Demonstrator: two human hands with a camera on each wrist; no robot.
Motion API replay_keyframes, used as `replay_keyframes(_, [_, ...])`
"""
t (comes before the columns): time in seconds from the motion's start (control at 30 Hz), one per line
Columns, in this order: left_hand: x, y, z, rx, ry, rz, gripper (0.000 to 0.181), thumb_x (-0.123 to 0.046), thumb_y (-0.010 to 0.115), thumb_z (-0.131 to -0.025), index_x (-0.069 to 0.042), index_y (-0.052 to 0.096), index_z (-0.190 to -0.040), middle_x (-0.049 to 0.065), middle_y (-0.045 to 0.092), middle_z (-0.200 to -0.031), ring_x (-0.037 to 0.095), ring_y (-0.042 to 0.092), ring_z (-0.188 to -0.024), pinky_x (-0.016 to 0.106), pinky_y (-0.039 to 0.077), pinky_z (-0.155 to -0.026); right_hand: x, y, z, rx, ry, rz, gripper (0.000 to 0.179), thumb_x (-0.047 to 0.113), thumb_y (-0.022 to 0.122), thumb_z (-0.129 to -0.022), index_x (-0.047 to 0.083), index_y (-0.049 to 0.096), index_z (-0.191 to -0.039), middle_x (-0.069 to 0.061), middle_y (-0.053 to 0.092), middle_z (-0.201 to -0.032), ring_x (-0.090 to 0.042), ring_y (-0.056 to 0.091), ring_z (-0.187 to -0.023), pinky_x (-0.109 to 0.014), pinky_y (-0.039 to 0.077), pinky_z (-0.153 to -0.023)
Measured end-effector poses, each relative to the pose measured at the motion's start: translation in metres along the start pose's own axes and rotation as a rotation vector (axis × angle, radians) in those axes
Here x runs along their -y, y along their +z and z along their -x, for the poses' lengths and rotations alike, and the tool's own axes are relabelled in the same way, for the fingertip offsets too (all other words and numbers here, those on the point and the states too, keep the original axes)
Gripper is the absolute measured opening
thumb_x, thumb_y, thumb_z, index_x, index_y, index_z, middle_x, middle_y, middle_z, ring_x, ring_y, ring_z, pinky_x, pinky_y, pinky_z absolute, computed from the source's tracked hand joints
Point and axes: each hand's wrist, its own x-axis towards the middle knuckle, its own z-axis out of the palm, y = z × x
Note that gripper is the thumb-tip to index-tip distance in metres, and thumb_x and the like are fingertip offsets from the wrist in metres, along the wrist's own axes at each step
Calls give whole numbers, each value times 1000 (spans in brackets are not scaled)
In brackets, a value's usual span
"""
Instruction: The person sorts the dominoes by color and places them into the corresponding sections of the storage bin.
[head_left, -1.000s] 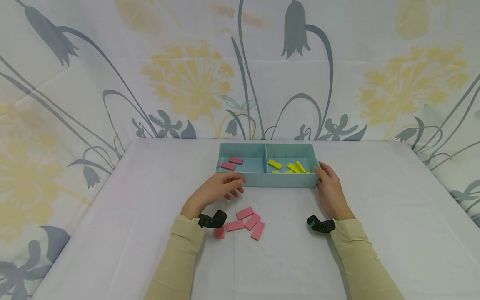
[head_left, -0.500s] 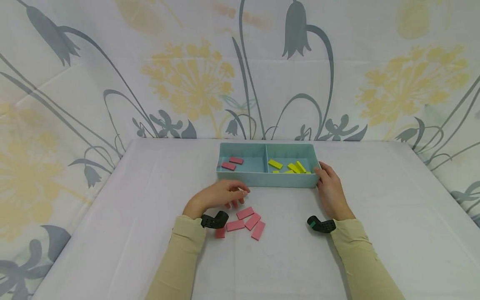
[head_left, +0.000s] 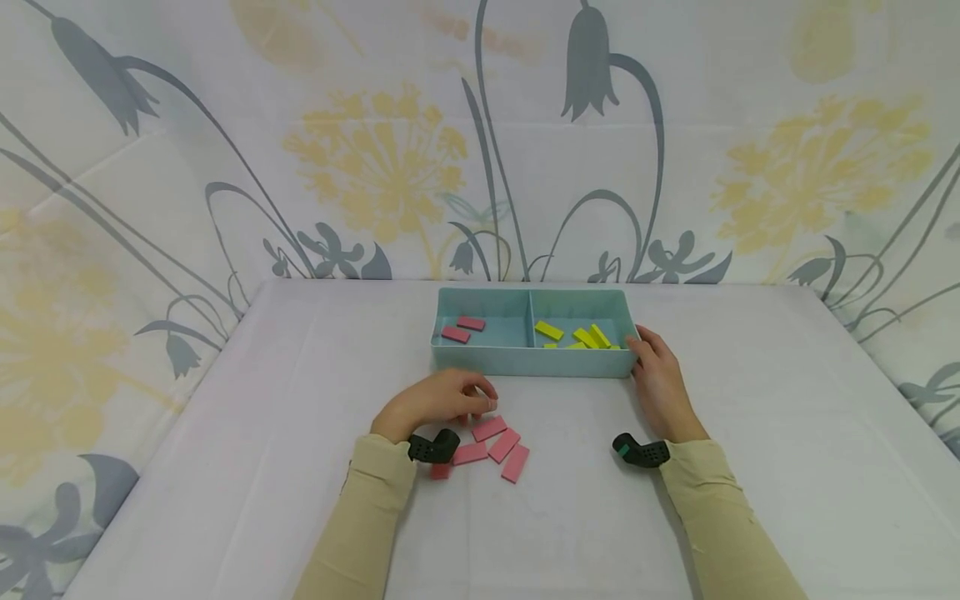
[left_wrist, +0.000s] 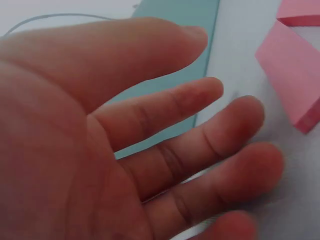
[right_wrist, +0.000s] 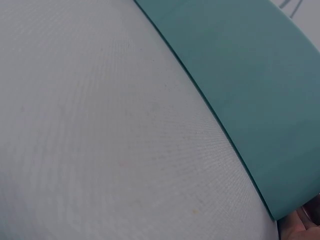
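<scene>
My left hand (head_left: 438,397) hovers between the box front and several pink rectangular tiles (head_left: 515,463) on the table. Its fingers are loosely bent, and nothing lies between thumb and fingertips in the left wrist view, where a pink tile (left_wrist: 292,75) shows just past them. The light-blue two-compartment box (head_left: 555,362) stands at the back. My right hand (head_left: 662,385) holds its right front corner, thumb at the rim and fingers along the side. Two pink tiles (head_left: 471,323) are in the left compartment, several yellow tiles (head_left: 549,331) in the right one.
A white cloth covers the table (head_left: 780,400). Behind and to the sides hangs a flower-patterned curtain (head_left: 697,167), close behind the box. A black wrist strap (head_left: 435,447) overlaps the leftmost pink tile in the head view.
My left hand has moved down from the box's front rim toward the pink tiles on the table. The right hand and the box have stayed in place.
</scene>
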Motion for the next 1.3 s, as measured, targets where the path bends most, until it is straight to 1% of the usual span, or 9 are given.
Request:
replay_keyframes(0.1, [1,1,0,4,-14,-8,22,-26,61,-84,-14,62,-103,1,61,-78,17,57,-65,28,47,-63,0,1,0,5,-2,-1,61,33,42,-94,5,16,-141,-8,12,-146,-17,18,-131,-32,18,-106])
replay_keyframes(0.37, [0,4,0,7,-30,-75,22,-24,62,-82,-16,62,-102,-3,59,-85,14,57,-69,27,46,-67,1,1,0,11,-9,3,60,33,42,-94,5,17,-141,-8,11,-146,-17,17,-131,-33,16,-106])
replay_keyframes(0.57, [-2,7,-2,-9,-33,-156,20,-28,64,-80,-20,63,-98,-4,56,-86,12,54,-73,27,44,-67,1,1,1,12,-2,0,61,34,42,-94,5,16,-142,-8,10,-147,-18,16,-132,-33,17,-106])
replay_keyframes(0.7, [-4,9,-2,-15,-47,-185,21,-32,66,-78,-22,62,-97,-3,54,-85,13,52,-76,27,43,-67,1,1,1,10,6,4,61,33,42,-94,6,15,-142,-8,9,-147,-17,16,-132,-33,16,-106])
replay_keyframes(0.83, [-7,11,0,-16,-60,-203,24,-35,67,-77,-23,60,-96,-2,53,-84,12,51,-76,28,43,-66,2,1,1,12,5,-2,60,32,42,-95,6,15,-142,-8,9,-147,-17,16,-132,-33,16,-106])
replay_keyframes(0.97, [-11,12,1,-9,-54,-209,25,-32,67,-77,-21,59,-97,-2,53,-82,12,51,-76,29,42,-66,2,1,1,12,-1,-12,60,31,41,-95,5,15,-142,-8,10,-147,-17,17,-131,-33,17,-106])
replay_keyframes(1.13, [-14,13,2,10,-47,-209,25,-28,67,-77,-20,57,-99,-1,53,-77,12,51,-71,29,42,-63,1,1,0,10,0,-17,59,31,41,-95,5,16,-141,-8,11,-147,-17,18,-131,-32,17,-106])
replay_keyframes(1.3, [-16,14,1,14,-59,-211,26,-26,68,-76,-19,56,-99,0,53,-72,13,50,-65,28,40,-59,1,0,1,13,-1,-12,59,31,41,-95,5,16,-141,-7,10,-146,-17,17,-131,-32,17,-106])
